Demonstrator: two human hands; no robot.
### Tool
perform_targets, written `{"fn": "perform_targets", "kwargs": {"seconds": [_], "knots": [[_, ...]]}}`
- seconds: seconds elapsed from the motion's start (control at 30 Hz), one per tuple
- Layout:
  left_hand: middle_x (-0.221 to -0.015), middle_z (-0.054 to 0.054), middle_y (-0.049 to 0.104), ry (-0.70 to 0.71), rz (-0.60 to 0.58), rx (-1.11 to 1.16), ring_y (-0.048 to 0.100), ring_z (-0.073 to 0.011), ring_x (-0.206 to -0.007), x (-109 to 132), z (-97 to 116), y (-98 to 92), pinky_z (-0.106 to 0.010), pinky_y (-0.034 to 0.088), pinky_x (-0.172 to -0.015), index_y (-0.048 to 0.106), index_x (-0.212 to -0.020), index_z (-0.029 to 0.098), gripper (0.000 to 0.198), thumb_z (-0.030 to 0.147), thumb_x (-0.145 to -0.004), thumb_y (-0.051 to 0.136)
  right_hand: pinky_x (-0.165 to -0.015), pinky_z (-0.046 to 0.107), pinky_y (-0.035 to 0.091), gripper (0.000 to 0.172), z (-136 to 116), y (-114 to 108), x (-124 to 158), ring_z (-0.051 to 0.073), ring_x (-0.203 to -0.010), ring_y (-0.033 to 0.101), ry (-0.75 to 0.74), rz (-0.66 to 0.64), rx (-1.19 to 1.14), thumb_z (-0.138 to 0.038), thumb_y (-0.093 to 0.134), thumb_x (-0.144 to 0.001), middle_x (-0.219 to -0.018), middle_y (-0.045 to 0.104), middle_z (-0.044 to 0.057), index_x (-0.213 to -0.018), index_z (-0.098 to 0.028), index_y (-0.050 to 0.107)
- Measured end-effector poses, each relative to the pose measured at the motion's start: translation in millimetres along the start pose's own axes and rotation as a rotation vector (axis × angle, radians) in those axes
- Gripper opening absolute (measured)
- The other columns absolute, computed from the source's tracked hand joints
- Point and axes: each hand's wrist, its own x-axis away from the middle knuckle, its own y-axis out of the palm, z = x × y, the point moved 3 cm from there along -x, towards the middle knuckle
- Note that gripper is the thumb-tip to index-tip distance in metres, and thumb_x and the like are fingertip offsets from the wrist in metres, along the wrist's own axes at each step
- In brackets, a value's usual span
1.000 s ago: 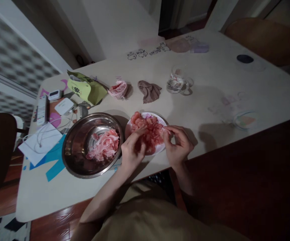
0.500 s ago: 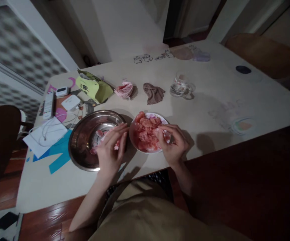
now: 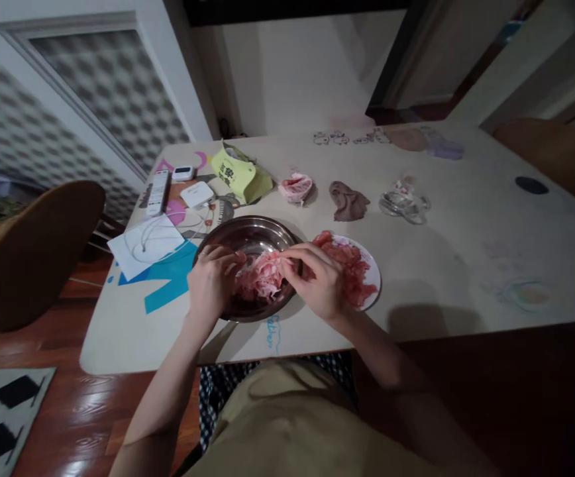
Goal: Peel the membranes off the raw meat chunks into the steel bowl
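Observation:
A steel bowl [image 3: 203, 242] stands in front of me, holding a heap of pale pink, shredded scraps [image 3: 262, 277] that look like pomelo membrane. My left hand [image 3: 211, 278] is over the bowl's left side, its fingers curled in a pinch at a pink bit by the heap. From the right, my right hand [image 3: 321, 279] reaches over the rim; thumb and forefinger pinch a pale pink scrap above the heap. Partly behind that hand, a white plate [image 3: 374, 278] carries darker pink pulpy pieces [image 3: 354, 268], which look like pomelo flesh.
Behind the bowl lie a yellow-green bag [image 3: 242, 173], a pink-and-white rind-like piece [image 3: 296, 189], a brown cloth [image 3: 348, 201] and clear glassware [image 3: 403, 202]. To the left are a remote [image 3: 157, 192], a white box [image 3: 197, 194], cables and paper [image 3: 143, 255]. A chair [image 3: 34, 258] stands left.
My right hand has moved from the plate to above the bowl. My left hand has shifted to the bowl's left side, uncovering the heap. The camera view has turned leftward.

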Motion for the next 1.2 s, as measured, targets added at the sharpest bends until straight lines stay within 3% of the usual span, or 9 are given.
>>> {"fn": "perform_targets", "kwargs": {"seconds": [0.17,0.27,0.37,0.5,0.73,0.9,1.03,1.2], "knots": [[-0.075,-0.006,0.077,0.002,-0.049,0.067,0.069,-0.0227,-0.071,-4,-11,5.4,-0.028,0.047,-0.057,0.08,-0.074,0.027,0.025,0.032,-0.092,0.064,-0.076,0.025,0.057,0.012,2,28,-11,0.013,-0.081,0.07,0.03,-0.085,-0.008,-0.016,0.06,-0.096,-0.085,0.073,0.001,-0.09,-0.021,0.069],[-0.094,-0.008,0.081,0.042,-0.148,0.283,0.076,-0.0237,-0.084,-7,-10,6.5,-0.027,0.056,-0.066,0.081,-0.103,0.025,0.02,0.031,-0.092,0.065,-0.076,0.025,0.057,0.011,5,39,-12,0.013,-0.08,0.071,0.019,-0.087,0.021,-0.017,0.061,-0.096,-0.086,0.075,0.001,-0.093,-0.021,0.071],[-0.111,-0.011,0.08,0.095,-0.25,0.534,0.078,-0.0255,-0.095,-7,-1,6.3,-0.03,0.062,-0.077,0.073,-0.123,0.02,0.039,0.034,-0.087,0.074,-0.08,0.026,0.06,0.014,6,45,-8,0.014,-0.084,0.074,-0.037,-0.071,0.091,-0.015,0.063,-0.097,-0.093,0.079,0.003,-0.103,-0.022,0.073],[-0.113,-0.012,0.079,0.04,-0.122,0.691,0.078,-0.0255,-0.098,-4,6,4.2,-0.033,0.064,-0.087,0.073,-0.12,0.018,0.034,0.031,-0.088,0.076,-0.087,0.029,0.063,0.024,0,46,-2,0.017,-0.091,0.077,-0.163,-0.009,0.149,-0.011,0.068,-0.093,-0.097,0.08,0.003,-0.111,-0.024,0.074],[-0.129,-0.01,0.073,0.045,0.007,0.699,0.07,-0.0222,-0.121,7,6,0.5,-0.036,0.057,-0.108,0.067,-0.131,0.021,0.036,0.017,-0.095,0.065,-0.092,0.031,0.065,0.033,-13,46,0,0.017,-0.095,0.078,-0.211,-0.078,0.128,-0.008,0.069,-0.091,-0.101,0.08,0.003,-0.119,-0.026,0.073],[-0.132,-0.011,0.071,0.082,0.07,0.67,0.069,-0.0203,-0.123,9,7,-3.3,-0.034,0.056,-0.108,0.063,-0.134,0.02,0.04,0.016,-0.095,0.064,-0.094,0.033,0.066,0.033,-13,46,4,0.02,-0.104,0.077,-0.269,-0.107,0.225,-0.01,0.067,-0.093,-0.106,0.08,0.004,-0.122,-0.026,0.071],[-0.132,-0.011,0.071,0.141,0.073,0.7,0.07,-0.0192,-0.123,10,9,-5.9,-0.031,0.057,-0.107,0.065,-0.13,0.018,0.036,0.015,-0.094,0.065,-0.096,0.039,0.066,0.041,-12,45,10,0.023,-0.115,0.073,-0.315,-0.05,0.191,-0.01,0.068,-0.092,-0.115,0.078,0.007,-0.132,-0.022,0.064],[-0.135,-0.012,0.07,0.183,0.078,0.711,0.071,-0.019,-0.122,12,11,-7.0,-0.029,0.06,-0.104,0.064,-0.133,0.018,0.039,0.013,-0.094,0.067,-0.088,0.037,0.069,0.04,-11,44,12,0.02,-0.106,0.076,-0.276,0.026,0.147,-0.007,0.062,-0.094,-0.111,0.079,0.005,-0.13,-0.024,0.063]]}}
